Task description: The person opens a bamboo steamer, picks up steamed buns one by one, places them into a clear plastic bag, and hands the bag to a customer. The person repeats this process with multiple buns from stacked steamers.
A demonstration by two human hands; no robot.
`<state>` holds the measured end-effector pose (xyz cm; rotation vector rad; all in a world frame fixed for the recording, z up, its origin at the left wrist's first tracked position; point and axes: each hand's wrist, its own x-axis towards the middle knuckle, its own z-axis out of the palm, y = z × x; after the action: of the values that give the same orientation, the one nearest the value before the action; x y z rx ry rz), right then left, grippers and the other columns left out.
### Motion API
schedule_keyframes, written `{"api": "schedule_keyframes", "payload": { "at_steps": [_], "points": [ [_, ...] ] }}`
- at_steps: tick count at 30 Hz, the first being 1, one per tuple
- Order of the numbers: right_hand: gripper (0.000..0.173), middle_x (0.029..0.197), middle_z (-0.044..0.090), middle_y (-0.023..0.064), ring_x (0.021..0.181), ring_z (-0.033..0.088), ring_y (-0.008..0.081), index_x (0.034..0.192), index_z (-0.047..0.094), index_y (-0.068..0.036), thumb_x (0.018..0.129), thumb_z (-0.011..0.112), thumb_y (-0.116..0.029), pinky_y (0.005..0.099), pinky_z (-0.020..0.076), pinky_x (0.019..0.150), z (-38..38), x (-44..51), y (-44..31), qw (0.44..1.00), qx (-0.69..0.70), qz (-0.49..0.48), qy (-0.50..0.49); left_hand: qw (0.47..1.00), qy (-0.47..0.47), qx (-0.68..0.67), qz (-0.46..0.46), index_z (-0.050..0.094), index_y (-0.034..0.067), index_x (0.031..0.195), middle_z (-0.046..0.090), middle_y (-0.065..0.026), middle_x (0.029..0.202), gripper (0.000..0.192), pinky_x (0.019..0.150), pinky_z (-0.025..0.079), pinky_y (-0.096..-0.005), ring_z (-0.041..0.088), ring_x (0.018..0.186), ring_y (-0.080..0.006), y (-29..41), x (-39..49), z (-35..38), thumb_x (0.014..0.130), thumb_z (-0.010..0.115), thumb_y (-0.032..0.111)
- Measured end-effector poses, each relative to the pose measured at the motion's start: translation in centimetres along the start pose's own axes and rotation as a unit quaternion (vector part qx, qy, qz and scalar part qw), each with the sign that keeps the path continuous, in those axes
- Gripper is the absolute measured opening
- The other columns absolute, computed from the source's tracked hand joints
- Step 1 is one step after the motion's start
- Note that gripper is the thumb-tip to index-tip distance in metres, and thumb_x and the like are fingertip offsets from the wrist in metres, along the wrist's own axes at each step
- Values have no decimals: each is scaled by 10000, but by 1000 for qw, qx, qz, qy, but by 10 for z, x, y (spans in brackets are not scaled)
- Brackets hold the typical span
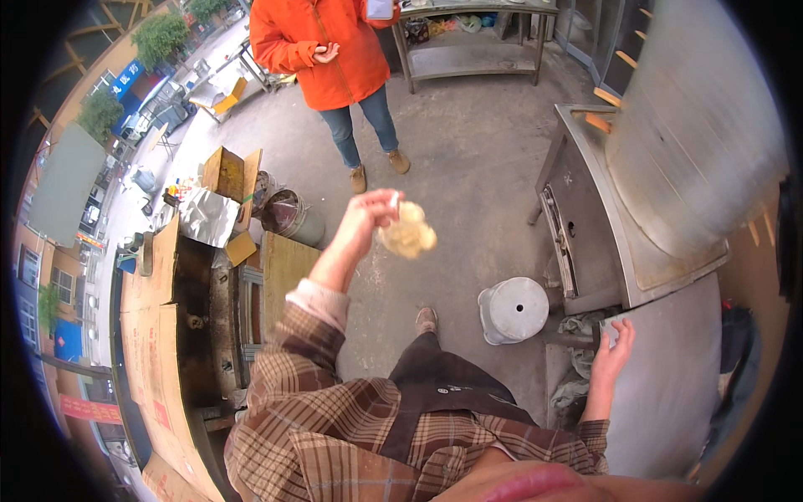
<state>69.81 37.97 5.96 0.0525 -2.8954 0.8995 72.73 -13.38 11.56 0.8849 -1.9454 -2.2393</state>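
Note:
My left hand (pixel 370 216) is raised in front of me above the concrete floor. Its fingers are closed on the top of a small clear plastic bag of pale yellow food pieces (pixel 409 233), which hangs below and beside the fingertips; what exactly the pieces are, I cannot tell. My right hand (pixel 613 352) is out to the right over the edge of a bare metal table (pixel 668 376), its fingers apart and holding nothing. Whether it touches the table, I cannot tell.
A person in an orange jacket (pixel 342 50) stands ahead. A grey plastic stool (pixel 515 307) is on the floor beside a metal cabinet with a tall cylinder (pixel 696 138). At left are cardboard sheets (pixel 150 364), a wooden board (pixel 285 276) and a bucket (pixel 304 223). A metal workbench (pixel 477 63) stands beyond.

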Motion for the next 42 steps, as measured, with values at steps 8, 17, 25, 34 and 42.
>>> {"api": "schedule_keyframes", "payload": {
  "at_steps": [8,17,25,34,42],
  "points": [
    [274,1255,472,178,1147,472,340,1005,556,-12,741,605,47,401,394,954,62,2,-111,998,28,27,-50,997,38,-53,49,603,-28,1046,605,-56,792,369,557,417,-203,587,680,-120,84,150,-100,681,577,12],
    [275,1205,513,177,1097,512,333,996,578,-10,729,609,49,379,424,902,104,44,-164,995,78,1,-64,988,73,-129,38,592,5,928,598,-54,788,198,608,406,-237,581,733,-157,111,251,-157,772,504,91],
    [243,1205,523,144,1052,550,276,1006,581,-10,770,587,50,331,486,769,171,103,-199,979,142,-34,-145,948,168,-264,56,548,-47,919,603,-119,823,195,690,472,-301,584,734,-216,105,253,-187,755,538,59],
    [223,1145,558,166,1020,565,295,990,580,13,769,586,45,364,477,815,225,131,-251,952,107,-154,-243,872,193,-368,260,319,-133,1307,389,-292,1328,642,1058,336,-398,380,1262,-375,95,244,-241,690,478,-51],
    [88,773,637,159,717,628,286,840,645,-7,794,618,-76,359,496,716,325,72,-363,902,20,-141,-407,853,366,-370,41,401,-59,1310,493,-246,1271,528,997,390,-410,506,1164,-333,-62,127,-386,811,503,80]
  ]
}}
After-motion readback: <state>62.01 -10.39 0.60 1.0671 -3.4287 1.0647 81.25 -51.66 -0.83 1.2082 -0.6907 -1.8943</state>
